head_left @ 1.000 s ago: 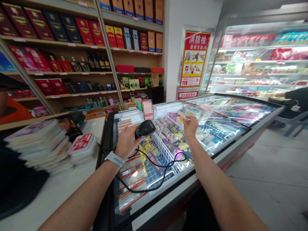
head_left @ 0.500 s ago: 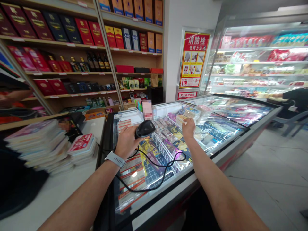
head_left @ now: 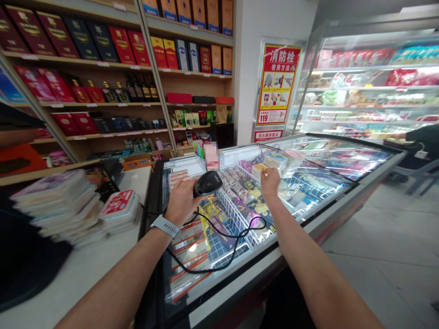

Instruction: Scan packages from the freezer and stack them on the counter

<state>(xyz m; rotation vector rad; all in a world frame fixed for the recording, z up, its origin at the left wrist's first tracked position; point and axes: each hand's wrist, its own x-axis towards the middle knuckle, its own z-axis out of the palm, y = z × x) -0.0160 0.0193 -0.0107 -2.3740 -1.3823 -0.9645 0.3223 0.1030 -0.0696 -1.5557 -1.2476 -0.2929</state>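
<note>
The person's left hand (head_left: 181, 198) is curling firmly around a black plastic handheld scanner (head_left: 208, 183), holding it above a long glass-topped freezer (head_left: 236, 287). A thin black cable (head_left: 192, 272) is looping across the glass. The right hand (head_left: 270, 183) is curling its fingers nearly closed at a yellowish-topped rectangular stack (head_left: 257, 168); whether it is gripping anything, one cannot tell. A blue-and-white-topped stack (head_left: 276, 160) is sitting just beyond.

Bright, cool light; white glare streaks the freezer glass (head_left: 192, 292); the cooler (head_left: 363, 107) glows, washed out and soft; wide-lens distortion slants the left shelves (head_left: 99, 63); pixelation masks patches.
</note>
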